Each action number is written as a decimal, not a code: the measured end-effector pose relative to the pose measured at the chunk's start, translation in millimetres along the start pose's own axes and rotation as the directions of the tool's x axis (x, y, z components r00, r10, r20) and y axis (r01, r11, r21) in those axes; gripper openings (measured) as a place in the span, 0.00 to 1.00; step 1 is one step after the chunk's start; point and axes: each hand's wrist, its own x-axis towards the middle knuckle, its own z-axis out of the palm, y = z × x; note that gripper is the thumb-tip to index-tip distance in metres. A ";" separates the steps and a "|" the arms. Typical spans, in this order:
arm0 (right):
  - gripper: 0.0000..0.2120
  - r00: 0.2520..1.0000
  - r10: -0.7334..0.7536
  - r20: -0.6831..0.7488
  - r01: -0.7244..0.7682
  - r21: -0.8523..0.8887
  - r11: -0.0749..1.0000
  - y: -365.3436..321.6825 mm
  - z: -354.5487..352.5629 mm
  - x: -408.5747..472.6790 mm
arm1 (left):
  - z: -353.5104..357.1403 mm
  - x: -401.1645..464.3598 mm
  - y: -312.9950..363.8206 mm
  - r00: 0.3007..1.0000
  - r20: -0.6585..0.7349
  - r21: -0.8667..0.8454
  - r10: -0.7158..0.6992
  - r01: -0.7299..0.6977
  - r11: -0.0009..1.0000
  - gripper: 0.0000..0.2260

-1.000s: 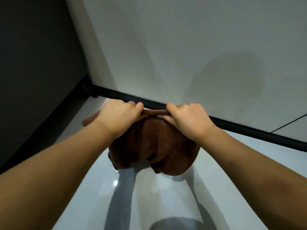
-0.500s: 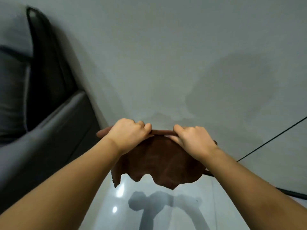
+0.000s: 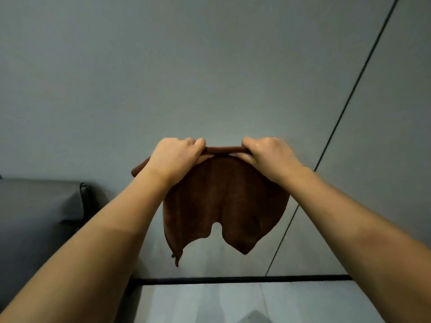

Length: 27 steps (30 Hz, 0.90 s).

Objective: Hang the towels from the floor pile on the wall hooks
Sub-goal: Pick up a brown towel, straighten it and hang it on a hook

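Both hands, left hand (image 3: 173, 157) and right hand (image 3: 268, 155), have lifted the brown towel (image 3: 224, 201) from near the floor up before the wall (image 3: 210, 66), fingers gripping its top edge, so hanging probably comes next, though no hook is visible.

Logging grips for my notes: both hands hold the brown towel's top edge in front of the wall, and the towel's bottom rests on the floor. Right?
Not quite. In the head view the brown towel hangs clear of the floor. The left hand and right hand do grip its top edge before the wall.

Brown towel (image 3: 224, 201) in both hands (image 3: 173, 157)
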 end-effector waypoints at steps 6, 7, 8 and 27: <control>0.20 0.908 0.181 0.379 -0.097 -0.230 0.968 -10.1 -72.3 -48.7 | -31.6 34.2 60.0 0.973 0.213 0.055 0.092 -0.106 0.993 0.18; 0.20 0.895 0.237 0.379 -0.133 -0.280 0.951 -7.3 -90.0 -63.7 | -37.4 40.9 76.1 0.970 0.208 0.034 0.127 -0.137 0.990 0.18; 0.20 0.881 0.275 0.385 -0.150 -0.324 0.934 -3.2 -101.6 -75.2 | -40.5 45.2 89.2 0.967 0.187 0.024 0.170 -0.178 0.984 0.18; 0.21 0.602 0.788 0.127 -0.518 -0.689 0.507 11.6 -436.9 -368.6 | -247.8 70.4 437.1 0.720 -0.274 -0.125 0.638 -0.684 0.719 0.19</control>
